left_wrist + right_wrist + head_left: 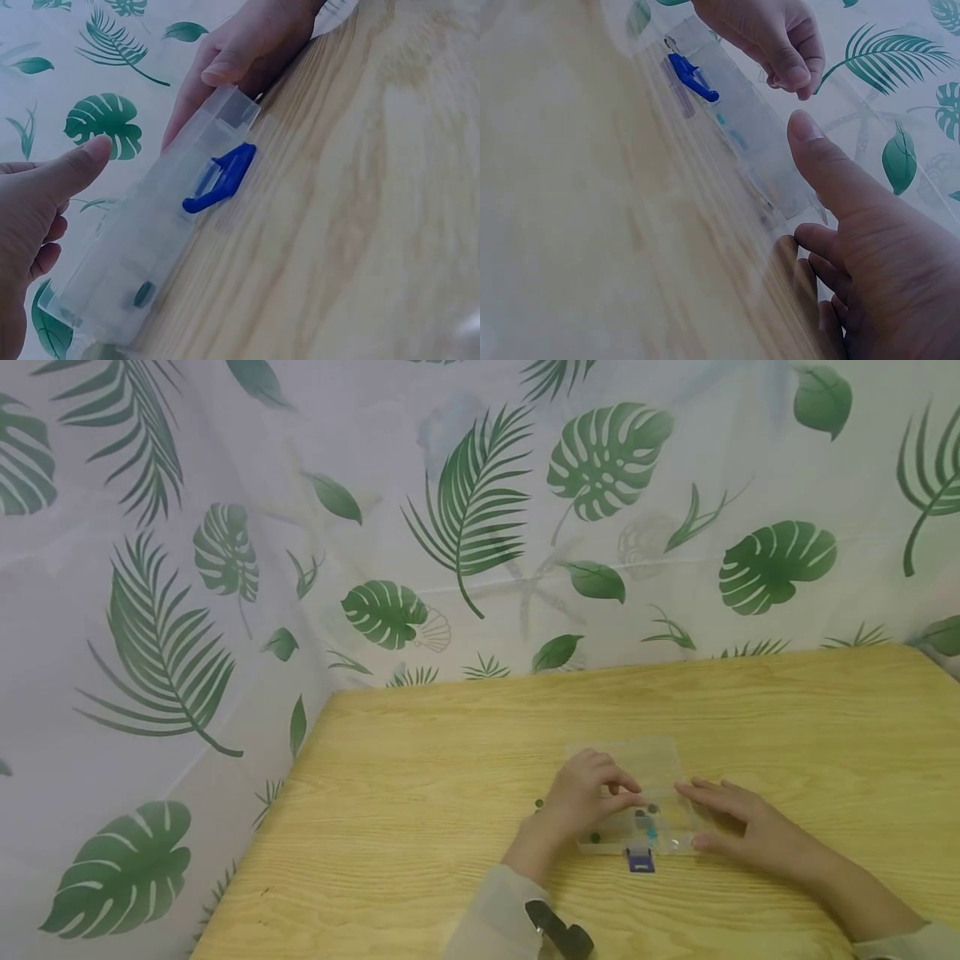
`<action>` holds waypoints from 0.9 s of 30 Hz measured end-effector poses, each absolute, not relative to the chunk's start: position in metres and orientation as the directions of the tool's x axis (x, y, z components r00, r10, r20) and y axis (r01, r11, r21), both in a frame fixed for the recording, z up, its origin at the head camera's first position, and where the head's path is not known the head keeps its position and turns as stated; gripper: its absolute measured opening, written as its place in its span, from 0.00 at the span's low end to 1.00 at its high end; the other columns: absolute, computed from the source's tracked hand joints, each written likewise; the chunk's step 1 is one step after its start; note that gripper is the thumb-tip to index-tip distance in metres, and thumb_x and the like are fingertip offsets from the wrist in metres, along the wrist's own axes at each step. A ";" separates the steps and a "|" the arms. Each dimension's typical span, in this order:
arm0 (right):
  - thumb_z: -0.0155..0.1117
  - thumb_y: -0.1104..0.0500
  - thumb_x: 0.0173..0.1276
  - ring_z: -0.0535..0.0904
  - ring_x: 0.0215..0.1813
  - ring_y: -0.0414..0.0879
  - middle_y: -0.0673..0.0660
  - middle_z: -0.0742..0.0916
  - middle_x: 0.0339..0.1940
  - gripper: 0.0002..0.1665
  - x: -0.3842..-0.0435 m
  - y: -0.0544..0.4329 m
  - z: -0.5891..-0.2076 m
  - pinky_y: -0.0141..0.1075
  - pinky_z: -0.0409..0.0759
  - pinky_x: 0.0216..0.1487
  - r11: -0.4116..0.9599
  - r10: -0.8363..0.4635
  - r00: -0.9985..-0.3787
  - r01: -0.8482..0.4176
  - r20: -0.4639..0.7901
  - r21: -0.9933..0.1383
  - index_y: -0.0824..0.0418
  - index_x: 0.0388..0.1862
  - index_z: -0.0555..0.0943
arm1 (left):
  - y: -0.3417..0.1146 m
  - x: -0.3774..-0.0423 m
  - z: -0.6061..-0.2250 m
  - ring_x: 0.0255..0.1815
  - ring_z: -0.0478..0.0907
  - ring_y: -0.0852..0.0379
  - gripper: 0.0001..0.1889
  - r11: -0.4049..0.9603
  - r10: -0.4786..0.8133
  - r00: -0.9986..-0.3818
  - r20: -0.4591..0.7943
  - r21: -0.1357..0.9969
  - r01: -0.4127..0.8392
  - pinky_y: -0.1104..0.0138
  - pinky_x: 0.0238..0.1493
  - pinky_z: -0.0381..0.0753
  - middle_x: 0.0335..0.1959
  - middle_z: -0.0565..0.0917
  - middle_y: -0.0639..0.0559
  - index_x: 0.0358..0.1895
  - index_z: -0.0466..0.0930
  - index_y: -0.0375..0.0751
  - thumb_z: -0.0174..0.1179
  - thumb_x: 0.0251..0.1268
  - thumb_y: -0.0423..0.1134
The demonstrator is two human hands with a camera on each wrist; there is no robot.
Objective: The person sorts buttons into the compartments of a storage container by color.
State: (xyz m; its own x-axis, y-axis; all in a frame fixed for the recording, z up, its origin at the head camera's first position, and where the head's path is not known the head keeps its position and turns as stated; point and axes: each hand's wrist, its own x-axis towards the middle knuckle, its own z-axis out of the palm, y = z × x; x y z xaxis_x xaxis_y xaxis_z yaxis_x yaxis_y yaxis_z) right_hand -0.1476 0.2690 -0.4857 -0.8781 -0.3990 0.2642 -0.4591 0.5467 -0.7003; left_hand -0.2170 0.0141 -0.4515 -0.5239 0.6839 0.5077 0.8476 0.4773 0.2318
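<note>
A clear plastic compartment box point(615, 847) with a blue latch point(641, 861) lies on the table, its lid point(652, 752) folded back. My left hand point(581, 797) is over the box, thumb and fingertips close together; whether anything small is between them cannot be made out. Just beyond those fingertips are small dark pieces point(652, 808), with light-blue pieces point(651, 835) in a nearer compartment. A dark green piece point(144, 294) shows through the box's left end. At the box's right side, my right hand point(757, 831) rests with fingers extended and thumb apart, touching the edge.
A small green piece point(539, 803) lies on the wooden table point(405, 777) left of my left wrist. A leaf-patterned cloth point(480, 560) hangs behind the table and along its left. A black strap point(558, 931) is round my left sleeve.
</note>
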 end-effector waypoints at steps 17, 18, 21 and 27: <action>0.68 0.59 0.60 0.49 0.66 0.81 0.75 0.66 0.68 0.37 -0.148 0.269 -0.485 0.73 0.43 0.59 0.494 -0.393 -0.898 -0.386 0.196 -0.779 0.55 0.69 0.68 | -0.028 -0.224 -0.457 0.31 0.67 0.64 0.07 0.498 0.632 -0.602 0.489 0.339 0.798 0.80 0.36 0.64 0.25 0.77 0.60 0.33 0.86 0.48 0.68 0.54 0.46; 0.68 0.59 0.60 0.50 0.66 0.81 0.75 0.66 0.68 0.37 -0.148 0.270 -0.486 0.72 0.42 0.59 0.495 -0.392 -0.898 -0.389 0.200 -0.777 0.55 0.69 0.68 | -0.031 -0.225 -0.458 0.31 0.67 0.64 0.07 0.506 0.629 -0.613 0.479 0.346 0.790 0.80 0.35 0.64 0.25 0.77 0.59 0.33 0.86 0.48 0.68 0.54 0.46; 0.68 0.59 0.60 0.51 0.66 0.80 0.74 0.66 0.68 0.37 -0.147 0.270 -0.487 0.57 0.39 0.72 0.504 -0.391 -0.897 -0.398 0.208 -0.767 0.54 0.69 0.67 | -0.041 -0.227 -0.460 0.32 0.67 0.64 0.07 0.533 0.619 -0.646 0.446 0.366 0.763 0.80 0.35 0.65 0.26 0.77 0.60 0.34 0.86 0.49 0.67 0.55 0.46; 0.67 0.58 0.61 0.53 0.72 0.68 0.71 0.67 0.68 0.37 -0.147 0.269 -0.486 0.18 0.37 0.67 0.528 -0.390 -0.896 -0.406 0.212 -0.746 0.52 0.70 0.67 | -0.061 -0.231 -0.461 0.33 0.68 0.65 0.08 0.597 0.594 -0.711 0.376 0.386 0.703 0.78 0.36 0.68 0.27 0.77 0.61 0.34 0.86 0.50 0.63 0.60 0.48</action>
